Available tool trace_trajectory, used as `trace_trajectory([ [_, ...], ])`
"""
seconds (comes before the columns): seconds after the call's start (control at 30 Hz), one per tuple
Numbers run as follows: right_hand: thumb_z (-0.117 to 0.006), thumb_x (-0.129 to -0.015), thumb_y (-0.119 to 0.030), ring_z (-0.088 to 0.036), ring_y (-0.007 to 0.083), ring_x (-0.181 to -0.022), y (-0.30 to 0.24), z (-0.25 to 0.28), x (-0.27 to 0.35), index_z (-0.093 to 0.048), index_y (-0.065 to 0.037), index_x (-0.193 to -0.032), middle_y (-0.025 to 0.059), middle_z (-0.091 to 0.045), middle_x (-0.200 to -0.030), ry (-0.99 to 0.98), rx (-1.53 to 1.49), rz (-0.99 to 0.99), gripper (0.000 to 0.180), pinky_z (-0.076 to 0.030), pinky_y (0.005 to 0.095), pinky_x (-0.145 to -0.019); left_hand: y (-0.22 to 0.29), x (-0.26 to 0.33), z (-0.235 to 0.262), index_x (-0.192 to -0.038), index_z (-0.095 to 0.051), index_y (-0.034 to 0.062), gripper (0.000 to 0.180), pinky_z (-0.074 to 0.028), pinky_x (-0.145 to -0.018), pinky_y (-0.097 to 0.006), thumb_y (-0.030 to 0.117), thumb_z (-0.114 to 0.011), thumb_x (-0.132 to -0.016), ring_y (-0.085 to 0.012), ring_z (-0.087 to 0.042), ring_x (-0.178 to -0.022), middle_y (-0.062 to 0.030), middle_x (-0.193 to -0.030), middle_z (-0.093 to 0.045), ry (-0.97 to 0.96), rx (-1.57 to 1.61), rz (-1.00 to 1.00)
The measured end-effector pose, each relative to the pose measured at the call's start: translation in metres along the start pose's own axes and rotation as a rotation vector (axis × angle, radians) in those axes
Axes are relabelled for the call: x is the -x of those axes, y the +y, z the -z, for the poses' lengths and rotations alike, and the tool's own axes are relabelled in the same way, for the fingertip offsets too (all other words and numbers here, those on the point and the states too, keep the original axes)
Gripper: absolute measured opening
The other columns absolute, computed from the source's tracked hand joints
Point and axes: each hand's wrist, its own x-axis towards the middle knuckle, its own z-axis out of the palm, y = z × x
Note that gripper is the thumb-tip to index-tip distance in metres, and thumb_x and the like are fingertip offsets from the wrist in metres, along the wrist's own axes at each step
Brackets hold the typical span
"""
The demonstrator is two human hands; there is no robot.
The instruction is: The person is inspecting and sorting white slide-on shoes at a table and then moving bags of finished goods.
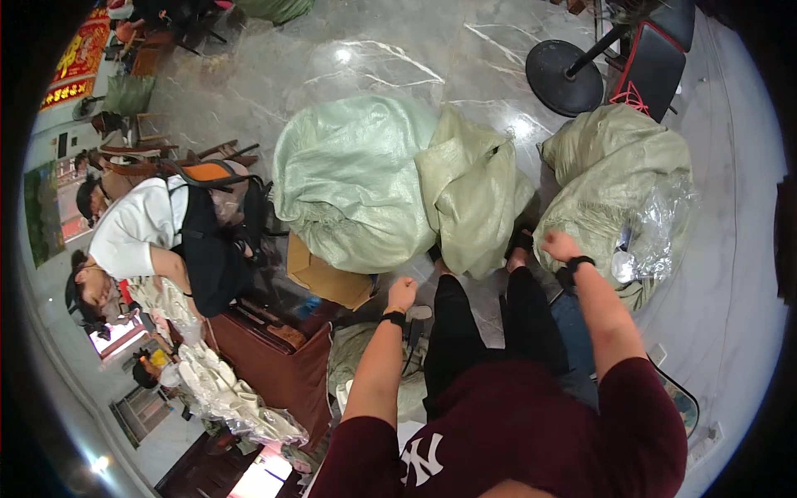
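Note:
My left hand [402,293] is curled into a fist to the left of my knees, near an open cardboard box [328,274]. No object shows in it. My right hand [560,245] is also closed, with nothing visible between the fingers. It hovers beside a big olive woven sack [610,170] on my right, which has clear plastic bags [660,224] on its near side. Straight ahead stands a bulging pale green woven sack [357,183]. A slacker olive sack [473,191] leans against it, between my feet. Black bands circle both wrists.
A seated person in white [137,224] works at the left by a brown-covered table [266,361] bearing plastic-wrapped white shoes [228,390]. A round black stand base [564,77] and a black chair [652,75] stand far right. A crumpled sack [357,357] lies by my left leg.

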Motion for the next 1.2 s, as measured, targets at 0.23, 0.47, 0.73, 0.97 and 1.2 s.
trace_trajectory([
  [0.23, -0.064, -0.069, -0.015, -0.049, 0.035, -0.107, -0.206, -0.054, -0.109, -0.045, -0.011, -0.125, 0.0165, -0.017, -0.145, 0.233, 0.3, 0.311, 0.06, -0.048, 0.0415, -0.083, -0.039, 0.029, -0.043, -0.089, -0.06, 0.0009, 0.015, -0.046, -0.072, -0.032, 0.013, -0.054, -0.082, -0.0218, -0.059, -0.077, -0.0111, -0.081, -0.062, -0.007, 0.311, -0.147],
  [0.47, -0.046, -0.082, -0.012, -0.051, 0.0272, -0.105, -0.26, -0.098, -0.162, -0.059, -0.007, -0.101, 0.0105, -0.05, -0.12, 0.049, 0.495, 0.222, 0.024, -0.046, 0.0403, -0.082, -0.091, 0.038, -0.06, -0.104, -0.061, 0.0106, 0.034, -0.045, -0.084, -0.039, 0.036, -0.053, -0.083, -0.0337, -0.057, -0.098, -0.0146, -0.101, -0.062, -0.125, 0.266, 0.049],
  [0.73, -0.062, -0.068, -0.021, -0.042, 0.0329, -0.117, -0.182, -0.078, -0.098, -0.066, -0.008, -0.101, 0.0112, -0.035, -0.137, -0.217, 0.767, 0.096, 0.035, -0.043, 0.0404, -0.094, -0.109, 0.037, -0.028, -0.104, -0.062, 0.0091, 0.034, -0.045, -0.084, -0.04, 0.034, -0.054, -0.081, -0.033, -0.057, -0.097, -0.0151, -0.102, -0.062, -0.048, 0.203, 0.087],
  [0.97, -0.056, -0.073, -0.025, -0.053, 0.0298, -0.107, -0.205, -0.077, -0.096, -0.065, -0.011, -0.103, 0.0135, -0.054, -0.119, -0.152, 0.595, 0.046, 0.034, -0.044, 0.0374, -0.09, -0.101, 0.039, -0.038, -0.097, -0.064, 0.0085, 0.031, -0.046, -0.082, -0.037, 0.032, -0.055, -0.08, -0.0305, -0.06, -0.093, -0.0125, -0.094, -0.065, -0.041, 0.526, 0.107],
  [1.2, -0.058, -0.073, -0.032, -0.059, 0.0274, -0.096, -0.249, -0.08, -0.035, -0.066, -0.012, -0.101, 0.0107, -0.064, -0.102, -0.159, 0.383, 0.202, 0.035, -0.046, 0.0367, -0.085, -0.085, 0.046, 0.014, -0.093, -0.066, 0.0111, 0.03, -0.046, -0.082, -0.038, 0.032, -0.05, -0.078, -0.033, -0.058, -0.094, -0.0133, -0.098, -0.064, -0.083, 0.246, -0.165],
])
